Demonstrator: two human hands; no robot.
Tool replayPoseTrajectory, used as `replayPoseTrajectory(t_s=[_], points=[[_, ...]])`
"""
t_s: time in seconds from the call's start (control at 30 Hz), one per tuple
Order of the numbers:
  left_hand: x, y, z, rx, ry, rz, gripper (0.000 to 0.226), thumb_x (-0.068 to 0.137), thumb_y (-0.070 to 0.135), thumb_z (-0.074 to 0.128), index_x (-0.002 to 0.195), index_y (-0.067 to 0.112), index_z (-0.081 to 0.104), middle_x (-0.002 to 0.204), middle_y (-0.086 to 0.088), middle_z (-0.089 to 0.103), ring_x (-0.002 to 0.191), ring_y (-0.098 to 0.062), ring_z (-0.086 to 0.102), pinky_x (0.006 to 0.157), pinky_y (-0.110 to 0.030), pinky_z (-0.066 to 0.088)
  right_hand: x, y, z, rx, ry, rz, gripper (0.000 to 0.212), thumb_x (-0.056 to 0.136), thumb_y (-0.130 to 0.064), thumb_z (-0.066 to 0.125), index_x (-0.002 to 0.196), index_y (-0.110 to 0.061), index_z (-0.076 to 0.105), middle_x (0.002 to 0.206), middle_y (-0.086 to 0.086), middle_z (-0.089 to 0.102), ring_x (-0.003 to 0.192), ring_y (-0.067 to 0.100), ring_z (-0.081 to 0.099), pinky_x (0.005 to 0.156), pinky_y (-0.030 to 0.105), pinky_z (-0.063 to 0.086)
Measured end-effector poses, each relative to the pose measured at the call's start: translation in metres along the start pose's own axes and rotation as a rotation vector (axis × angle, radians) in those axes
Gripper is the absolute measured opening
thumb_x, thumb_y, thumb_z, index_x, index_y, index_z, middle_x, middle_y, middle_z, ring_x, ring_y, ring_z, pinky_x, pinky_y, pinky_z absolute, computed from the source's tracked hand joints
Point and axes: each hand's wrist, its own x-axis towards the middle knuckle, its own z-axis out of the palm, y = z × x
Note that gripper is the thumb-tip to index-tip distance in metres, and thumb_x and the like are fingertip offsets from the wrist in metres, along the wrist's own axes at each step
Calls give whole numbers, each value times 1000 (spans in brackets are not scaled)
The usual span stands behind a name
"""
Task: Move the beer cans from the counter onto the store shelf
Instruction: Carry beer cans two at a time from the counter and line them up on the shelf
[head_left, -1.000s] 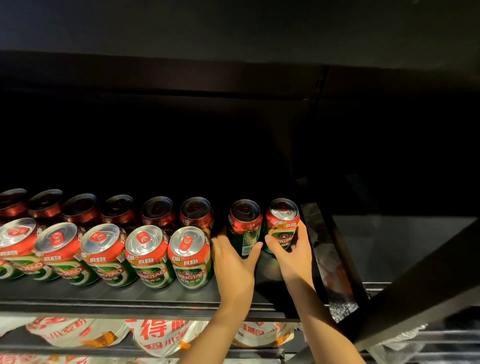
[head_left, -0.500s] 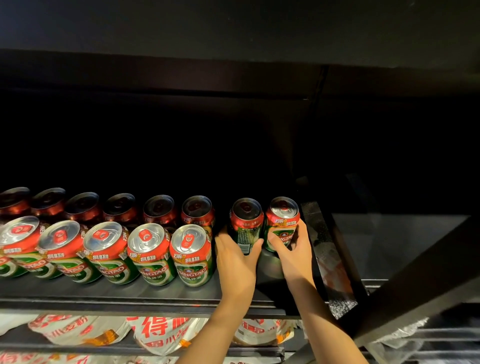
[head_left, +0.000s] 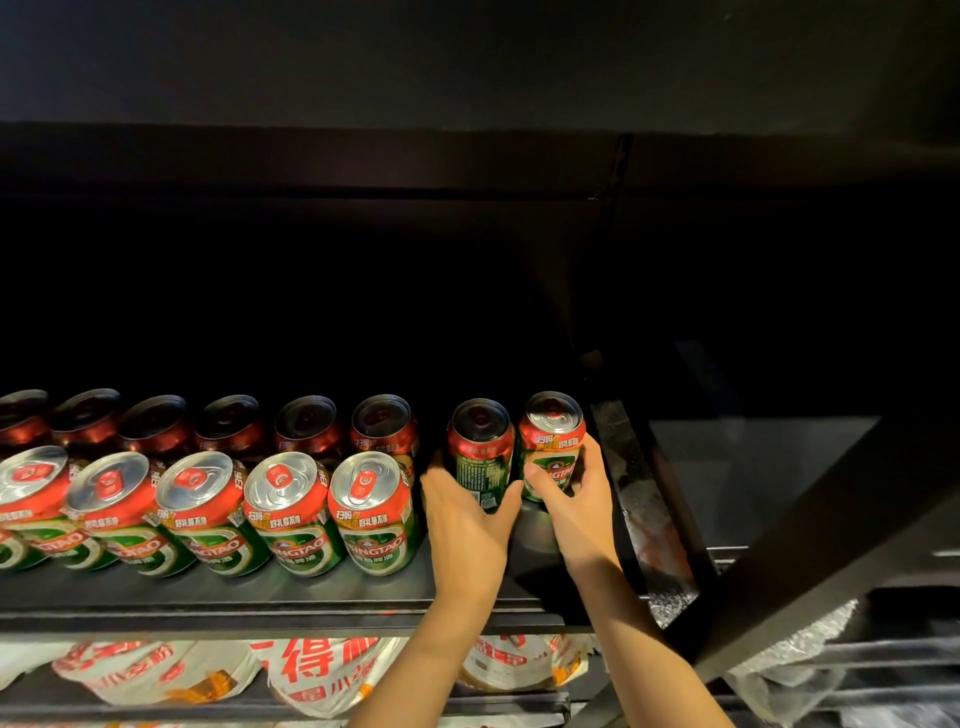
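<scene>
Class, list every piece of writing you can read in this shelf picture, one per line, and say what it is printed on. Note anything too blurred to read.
"TSINGTAO", partly cut off: front-row cans.
"扫码": red band of the can in the right hand.
"得": white bags on the lower shelf.
Fine print on the can in the left hand: too small to read.
Back-row cans: too dark to read.
</scene>
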Motion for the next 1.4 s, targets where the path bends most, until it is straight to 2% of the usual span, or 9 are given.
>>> replayPoseTrajectory(t_s=[0.2,0.33,0.47,0.6,0.77,0.97,1.1,1.23,1.4], points=[[-1,0,-1,-36,37,-71,48,74,34,77,89,10,39,83,-6,43,73,-20,47,63,-36,46,0,1,1,7,8,0,62,75,-23,73,132,-19,47,120,0,62,109,8,60,90,18,49],[-3,-1,-2,-97,-4,-94,47,78,30,74,100,4,43,92,-8,50,84,-20,51,70,-33,47,-1,0,-1,19,18,-16,66,71,-27,75,132,-19,49,121,0,62,111,12,61,94,27,50],[-3,-1,-3,-136,-26,-91,38,81,23,72,99,10,41,95,-6,51,87,-15,51,72,-26,44,-2,-2,0,9,0,-30,70,69,-36,75,132,-22,50,123,-3,62,113,11,60,94,26,49],[-1,-1,-2,-165,-50,-75,35,82,14,69,96,15,37,93,-8,51,84,-19,53,69,-23,46,-1,-2,0,8,-3,-31,65,72,-27,75,132,-22,50,122,-2,62,112,10,60,92,24,50],[-1,-4,-1,-143,-36,-64,37,79,16,71,94,12,38,90,-10,48,82,-24,52,72,-43,51,-1,-2,0,15,-13,-26,67,71,-34,74,132,-20,50,121,-2,62,111,11,60,93,28,50],[-1,0,-2,-16,62,-73,59,71,39,78,103,4,43,96,-9,49,92,-25,51,76,-35,48,-1,-1,0,16,-23,-21,63,74,-28,74,132,-21,50,121,-3,63,111,9,60,92,24,50],[-2,1,-3,-102,24,-124,54,76,28,76,112,4,42,104,-7,53,99,-20,55,80,-29,48,0,-1,1,8,-22,-35,57,79,-14,76,130,-19,51,118,-4,64,109,8,61,88,18,49],[-2,-1,-2,-144,-23,-121,52,78,18,73,114,4,39,107,-8,54,101,-21,56,85,-38,52,1,-2,2,9,-16,-50,55,79,-10,74,128,-20,52,117,-4,64,107,6,62,86,17,49],[-2,-1,-2,-79,-25,-53,48,75,21,76,103,6,40,99,-9,48,93,-25,53,80,-42,51,0,-2,2,13,-15,-49,55,79,-6,73,127,-23,52,116,-3,64,105,4,62,84,14,48]])
